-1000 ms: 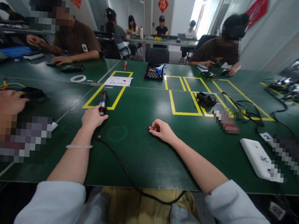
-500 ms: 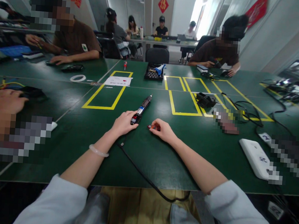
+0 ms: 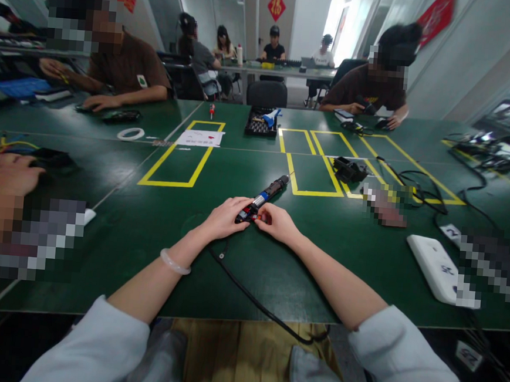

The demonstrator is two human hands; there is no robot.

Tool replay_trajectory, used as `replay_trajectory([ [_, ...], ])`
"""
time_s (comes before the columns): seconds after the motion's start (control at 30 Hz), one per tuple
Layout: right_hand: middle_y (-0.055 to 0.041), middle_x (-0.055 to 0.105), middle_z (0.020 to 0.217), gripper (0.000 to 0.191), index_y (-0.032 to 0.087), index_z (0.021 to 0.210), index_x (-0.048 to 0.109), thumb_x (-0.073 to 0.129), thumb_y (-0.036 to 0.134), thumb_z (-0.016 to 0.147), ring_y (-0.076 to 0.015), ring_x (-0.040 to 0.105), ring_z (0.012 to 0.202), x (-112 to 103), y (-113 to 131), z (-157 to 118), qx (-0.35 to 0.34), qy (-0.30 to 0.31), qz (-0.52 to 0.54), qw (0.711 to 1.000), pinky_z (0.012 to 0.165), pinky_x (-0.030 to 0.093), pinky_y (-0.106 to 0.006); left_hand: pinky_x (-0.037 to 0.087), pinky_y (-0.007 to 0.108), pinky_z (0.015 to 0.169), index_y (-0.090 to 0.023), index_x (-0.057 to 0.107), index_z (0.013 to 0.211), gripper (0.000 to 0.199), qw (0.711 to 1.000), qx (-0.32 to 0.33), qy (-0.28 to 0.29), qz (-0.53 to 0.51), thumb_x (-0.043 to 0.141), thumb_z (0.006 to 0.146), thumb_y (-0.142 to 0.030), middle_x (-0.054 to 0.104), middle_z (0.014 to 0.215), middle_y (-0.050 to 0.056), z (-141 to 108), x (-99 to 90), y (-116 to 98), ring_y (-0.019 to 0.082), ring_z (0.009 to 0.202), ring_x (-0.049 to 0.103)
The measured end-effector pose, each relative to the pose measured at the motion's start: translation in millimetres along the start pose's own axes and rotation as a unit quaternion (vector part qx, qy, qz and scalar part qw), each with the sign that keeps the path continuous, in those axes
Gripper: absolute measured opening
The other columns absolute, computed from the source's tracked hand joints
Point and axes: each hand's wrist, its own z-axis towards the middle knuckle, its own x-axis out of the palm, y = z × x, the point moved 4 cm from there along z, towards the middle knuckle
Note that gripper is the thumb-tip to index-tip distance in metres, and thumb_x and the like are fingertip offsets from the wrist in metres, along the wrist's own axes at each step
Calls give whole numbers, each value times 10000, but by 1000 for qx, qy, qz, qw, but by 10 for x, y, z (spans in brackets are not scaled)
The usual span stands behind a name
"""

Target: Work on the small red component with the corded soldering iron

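My left hand (image 3: 230, 217) grips the rear of an electric screwdriver (image 3: 265, 195) whose casing is opened, with a silver and blue motor showing inside. Its thin tip points away to the upper right. A black cord (image 3: 259, 303) runs from under my left hand toward the front edge of the table. Close against the tool's rear end, my right hand (image 3: 281, 223) pinches a small red-orange part (image 3: 257, 217), mostly hidden by the fingers. Whether that part touches the tool's inside I cannot tell.
On the green table (image 3: 141, 288) are a black tray (image 3: 262, 123) with small parts, a black holder (image 3: 350, 169), a white power bank-like box (image 3: 432, 269) and a paper sheet (image 3: 199, 138). A co-worker's hand (image 3: 11, 175) rests at the left. Other people sit opposite.
My left hand has moved right with the electric screwdriver, bringing its rear end against my right hand, and the tool has tilted more to the right. My right hand has stayed nearly in place.
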Motion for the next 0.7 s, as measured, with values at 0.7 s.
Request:
replay_trajectory([
  [0.7,22,549,734,190,188,839,530,662,319,801,-110,469,623,32,-8,5,-11,18,-38,999,597,331,-217,418,428,1040,-244,390,1441,659,1000,9,12,22,601,825,-342,447,1438,84,-25,13,-57,273,1276,435],
])
